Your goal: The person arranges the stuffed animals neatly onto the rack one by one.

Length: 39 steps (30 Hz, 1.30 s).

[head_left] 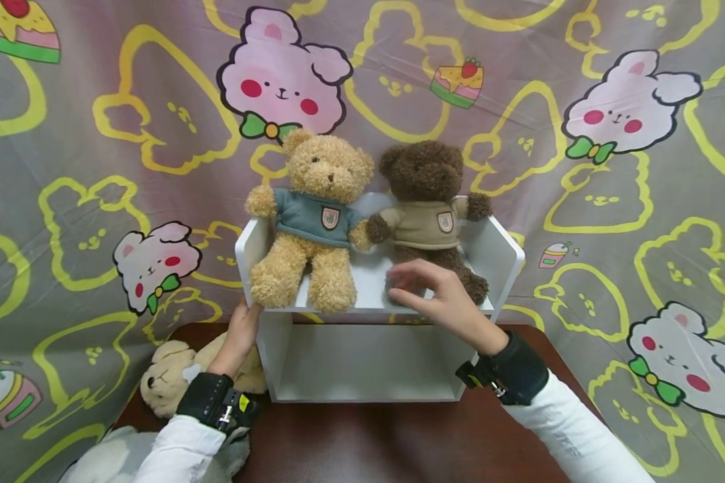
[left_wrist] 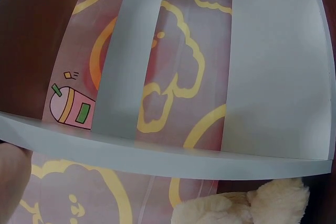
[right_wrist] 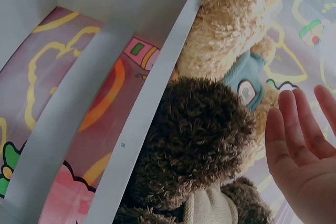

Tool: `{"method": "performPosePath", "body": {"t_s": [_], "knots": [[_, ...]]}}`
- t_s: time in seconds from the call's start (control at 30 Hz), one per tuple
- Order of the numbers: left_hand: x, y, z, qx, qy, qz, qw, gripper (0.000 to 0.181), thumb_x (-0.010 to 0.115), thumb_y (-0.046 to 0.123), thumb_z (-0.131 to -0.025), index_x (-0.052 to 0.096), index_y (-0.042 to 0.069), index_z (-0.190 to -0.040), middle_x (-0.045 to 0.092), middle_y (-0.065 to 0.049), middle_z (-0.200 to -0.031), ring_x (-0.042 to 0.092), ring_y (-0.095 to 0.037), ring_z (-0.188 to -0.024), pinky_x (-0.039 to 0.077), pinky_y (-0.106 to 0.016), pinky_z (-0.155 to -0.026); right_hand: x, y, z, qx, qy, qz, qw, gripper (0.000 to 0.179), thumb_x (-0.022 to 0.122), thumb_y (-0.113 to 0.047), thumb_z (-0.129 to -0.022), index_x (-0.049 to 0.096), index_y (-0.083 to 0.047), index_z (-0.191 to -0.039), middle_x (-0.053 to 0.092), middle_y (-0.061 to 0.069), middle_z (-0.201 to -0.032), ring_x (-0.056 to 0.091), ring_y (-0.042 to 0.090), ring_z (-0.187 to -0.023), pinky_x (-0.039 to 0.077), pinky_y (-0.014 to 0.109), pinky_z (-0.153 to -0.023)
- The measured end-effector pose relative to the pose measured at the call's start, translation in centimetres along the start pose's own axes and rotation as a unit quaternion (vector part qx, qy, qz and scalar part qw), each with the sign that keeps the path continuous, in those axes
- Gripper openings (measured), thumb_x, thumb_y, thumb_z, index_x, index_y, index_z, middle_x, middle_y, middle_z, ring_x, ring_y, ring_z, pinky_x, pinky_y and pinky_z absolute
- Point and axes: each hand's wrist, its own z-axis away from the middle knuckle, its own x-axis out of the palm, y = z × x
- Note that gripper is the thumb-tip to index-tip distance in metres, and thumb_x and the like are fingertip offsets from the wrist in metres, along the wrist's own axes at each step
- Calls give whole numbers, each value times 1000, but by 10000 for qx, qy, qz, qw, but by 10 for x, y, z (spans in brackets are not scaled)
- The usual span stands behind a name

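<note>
A tan teddy bear (head_left: 329,201) in a blue sweater and a dark brown teddy bear (head_left: 429,194) in a beige sweater sit side by side on the upper level of a white shelf (head_left: 504,258). My left hand (head_left: 238,335) grips the shelf's lower left corner, thumb at the front; the other fingers are mostly hidden. In front of the brown bear's legs, my right hand (head_left: 444,298) holds nothing, its fingers slightly bent. The right wrist view shows that hand's palm (right_wrist: 310,171) with the fingers apart, beside both bears.
Under the bears is the shelf's lower compartment (head_left: 368,362). A cream plush dog (head_left: 169,376) lies on the brown table (head_left: 399,443) left of the shelf, and a grey plush toy (head_left: 115,456) is nearer the front. Patterned cloth (head_left: 519,40) hangs behind.
</note>
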Motion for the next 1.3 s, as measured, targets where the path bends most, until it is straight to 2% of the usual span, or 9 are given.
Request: {"method": "performPosePath", "body": {"t_s": [0.1, 0.3, 0.6, 0.8, 1.03, 1.3], "knots": [[0, 0, -1, 15, 5, 10, 10000, 52, 30, 15, -100, 10, -5, -143, 20, -26, -145, 18, -36, -133, 13, -49, -108, 3, 10, 3, -105, -261, 6, 9996, 27, 66, -4, -81, 63, -7, -108, 63, 5, -96, 60, 12, -83, 50, 29, -72], [0, 0, 0, 31, -39, 60, 10000, 51, 29, 15, -100, 11, -5, -143, 20, -26, -144, 19, -36, -133, 13, -49, -108, 8, 10, 10, -92, -902, 93, 9958, 21, 66, -12, -83, 65, -10, -103, 63, -1, -96, 59, 9, -84, 51, 31, -73], [0, -1, 0, -38, -33, 73, 10000, 50, 29, 15, -100, 11, -6, -142, 22, -27, -142, 20, -37, -132, 13, -49, -108, 15, 14, 19, 372, -1970, 314, 9792, 22, 64, -21, -85, 64, -11, -105, 63, -3, -97, 58, 15, -86, 50, 28, -74], [0, -1, -1, 0, -14, 56, 10000, 53, 30, 18, -100, 9, -4, -143, 18, -25, -145, 17, -36, -134, 12, -49, -108, 18, 21, 23, 511, -2350, 549, 9691, 23, 62, -23, -87, 63, -10, -106, 64, -1, -101, 60, 18, -87, 51, 28, -76], [0, 0, 0, -76, -5, 102, 9999, 52, 30, 17, -100, 10, -5, -143, 20, -26, -144, 17, -36, -133, 12, -48, -109, 23, 30, 33, 585, -2742, 1027, 9544, 28, 61, -23, -87, 62, -7, -110, 63, 2, -105, 59, 13, -89, 49, 30, -78], [0, -3, 0, -55, 0, 51, 10000, 55, 32, 22, -100, 10, -4, -143, 17, -24, -147, 15, -36, -134, 11, -51, -108, 30, 38, 49, 736, -2808, 1383, 9469, 30, 61, -25, -87, 61, -7, -111, 61, 2, -103, 58, 15, -91, 48, 28, -75]]}}
